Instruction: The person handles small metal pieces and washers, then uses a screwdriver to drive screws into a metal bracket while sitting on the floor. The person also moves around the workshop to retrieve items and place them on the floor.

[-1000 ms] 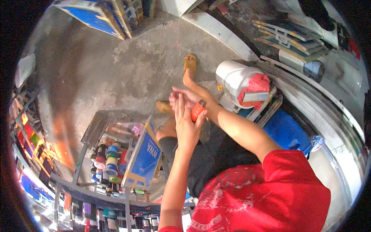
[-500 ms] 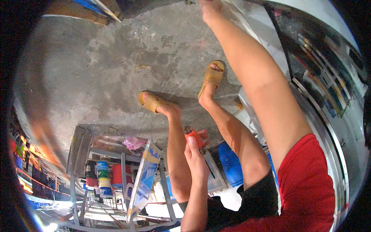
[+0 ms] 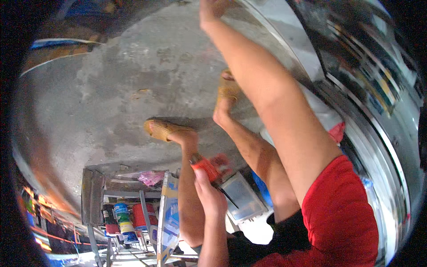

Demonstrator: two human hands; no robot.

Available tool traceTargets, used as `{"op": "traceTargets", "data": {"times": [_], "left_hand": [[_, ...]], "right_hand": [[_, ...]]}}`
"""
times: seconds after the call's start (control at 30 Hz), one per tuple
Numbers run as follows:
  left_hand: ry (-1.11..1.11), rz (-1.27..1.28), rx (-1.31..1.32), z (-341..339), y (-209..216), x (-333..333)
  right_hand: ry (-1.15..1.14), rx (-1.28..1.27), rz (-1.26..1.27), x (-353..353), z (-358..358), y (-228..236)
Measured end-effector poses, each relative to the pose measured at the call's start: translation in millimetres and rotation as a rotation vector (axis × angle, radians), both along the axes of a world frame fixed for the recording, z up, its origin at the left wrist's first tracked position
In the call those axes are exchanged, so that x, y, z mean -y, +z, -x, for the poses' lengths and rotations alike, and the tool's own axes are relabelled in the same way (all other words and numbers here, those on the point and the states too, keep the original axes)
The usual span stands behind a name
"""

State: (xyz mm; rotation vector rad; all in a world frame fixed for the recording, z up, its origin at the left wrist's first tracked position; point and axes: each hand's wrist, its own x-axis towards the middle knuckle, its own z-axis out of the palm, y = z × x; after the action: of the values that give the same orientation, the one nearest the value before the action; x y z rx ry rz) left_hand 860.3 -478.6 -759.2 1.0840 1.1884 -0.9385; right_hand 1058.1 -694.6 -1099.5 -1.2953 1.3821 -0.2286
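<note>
My left hand (image 3: 210, 192) is wrapped around a red hand tool with a dark round end (image 3: 205, 168), held above my left leg; motion blurs the tool, and its exact kind does not show. A thin black rod or cord (image 3: 230, 198) sticks out below that hand. My right arm, in a red sleeve, reaches far forward across the view. At the top edge my right hand (image 3: 213, 12) is blurred and partly cut off, so its fingers and anything in them are hard to make out.
Grey concrete floor (image 3: 120, 98) spreads ahead, with my tan slippers (image 3: 162, 130) on it. At left stands a metal rack (image 3: 92, 196) holding tape rolls (image 3: 122, 212) and a pink plastic bag (image 3: 151, 178). A clear lidded box (image 3: 242, 196) lies near my legs. A glossy dark panel (image 3: 369, 58) borders the right.
My right arm and hand have swung to the left in the view. The left hand with the red tool has shifted left and slightly down. The whole view has turned somewhat.
</note>
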Motion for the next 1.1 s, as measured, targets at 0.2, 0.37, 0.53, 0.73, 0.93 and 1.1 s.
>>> {"op": "traceTargets", "data": {"times": [0.2,0.37,0.53,0.73,0.93,1.1], "left_hand": [[-0.201,0.057,0.039,18.1,-29.5,-9.2],[-0.3,-0.079,-0.082,14.1,-11.0,-59.6],[-0.238,-0.193,0.191,-22.5,51.6,-151.8],[-0.126,-0.399,0.109,29.1,109.6,-221.8],[-0.298,-0.378,-0.078,219.5,135.1,-278.8],[-0.19,-0.169,-0.288,360.7,226.8,-266.0]], "right_hand": [[-0.141,0.336,-0.67,-52.3,184.5,164.8],[-0.236,0.097,-0.712,-19.3,357.6,372.2],[0.811,-0.926,0.305,136.7,501.1,458.5],[1.904,-0.743,0.795,212.7,525.7,416.6],[2.396,-1.055,0.778,202.3,535.4,410.5],[1.976,-0.896,0.697,144.6,548.9,531.5]]}}
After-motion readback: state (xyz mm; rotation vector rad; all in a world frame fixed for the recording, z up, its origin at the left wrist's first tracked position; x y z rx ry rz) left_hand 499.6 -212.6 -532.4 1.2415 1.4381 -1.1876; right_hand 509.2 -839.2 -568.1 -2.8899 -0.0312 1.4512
